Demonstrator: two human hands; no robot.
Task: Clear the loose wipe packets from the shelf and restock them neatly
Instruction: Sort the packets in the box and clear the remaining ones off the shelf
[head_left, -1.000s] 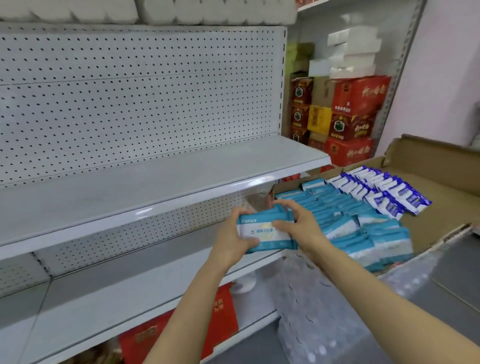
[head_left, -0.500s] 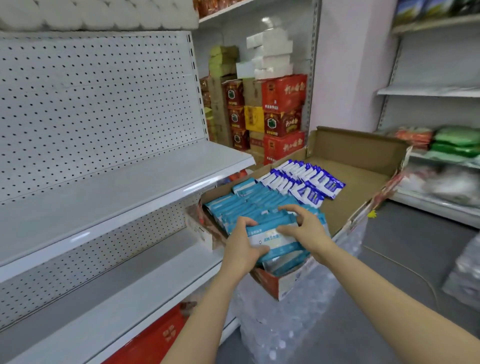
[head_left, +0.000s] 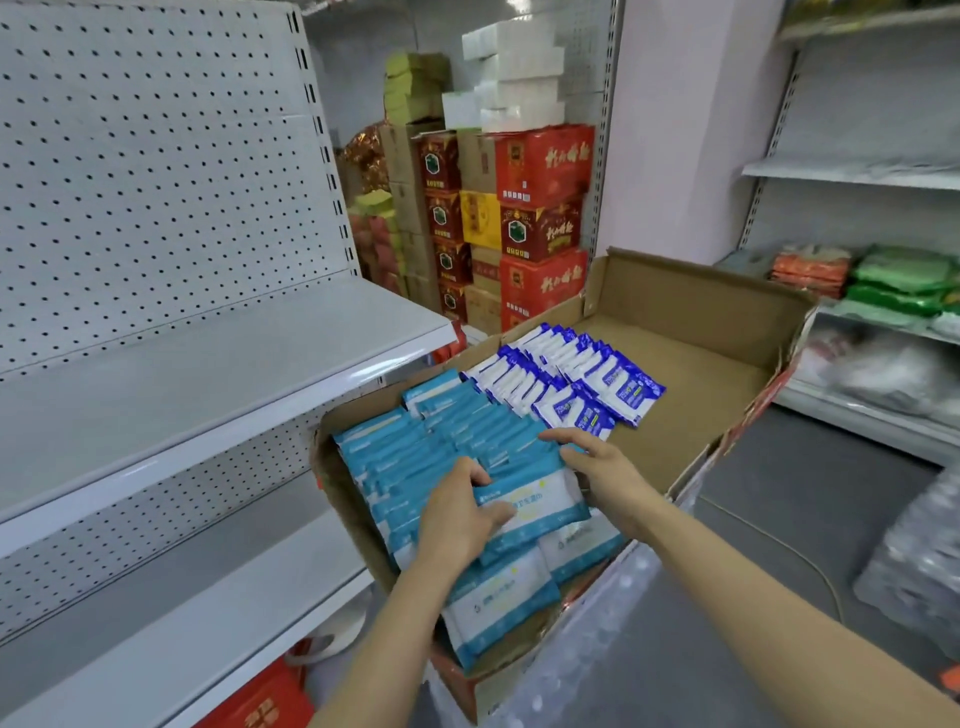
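1. Head view, looking down: your left hand (head_left: 457, 514) and right hand (head_left: 605, 475) meet over the near end of the cardboard box (head_left: 691, 312), which stands just beside the white shelf (head_left: 208, 374).
2. Between the hands lies a teal wipe packet (head_left: 535, 506), flat on top of the teal packets (head_left: 415, 447) that fill the left part of the box. Its long axis runs roughly from one hand to the other, tilted slightly up toward the right.
3. Left hand: clamped on the packet's left end, thumb pressed on its upper face, fingers curled at the far edge.
4. Right hand: fingers spread and apart, resting at the packet's right end and on the row behind it; whether they pinch the packet cannot be told.
5. Behind the teal rows a stack of dark-blue packets (head_left: 571, 384) leans in a fan; the right part of the box floor is bare cardboard.
6. The shelf boards in view hold no loose packets, so the clearing step looks nearly done.
7. Judged relation for the coming move: the packet lies directly under both hands, and the shelf lies to your left, nearer the left hand. Any transfer back would likely swing leftward, keeping the long axis parallel to the shelf edge.
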